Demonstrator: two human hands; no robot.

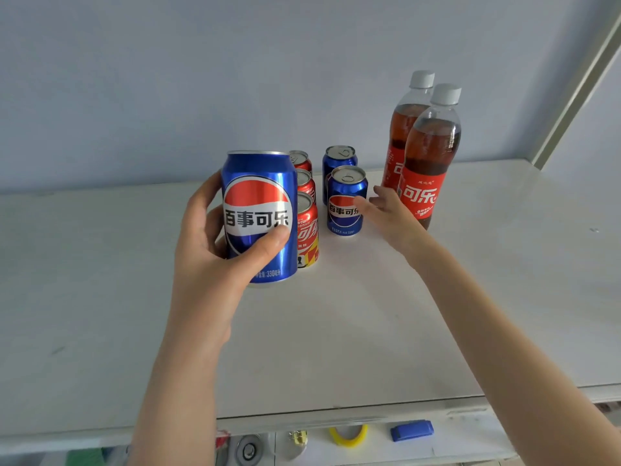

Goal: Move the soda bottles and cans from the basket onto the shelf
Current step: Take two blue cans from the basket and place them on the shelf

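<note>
Left hand is gripping a blue can; right hand is reaching spread at its 3 o'clock. Five cans, two bottles shelved.

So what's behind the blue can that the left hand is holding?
Three red cola cans stand in a row on the shelf behind the Pepsi can. It covers their left sides, so anything else hidden directly behind it cannot be seen.

Finish: nearest blue can glossy metal; front bottle, right of it, clear glossy plastic, cap matt; shelf beneath it smooth and matt.
</note>
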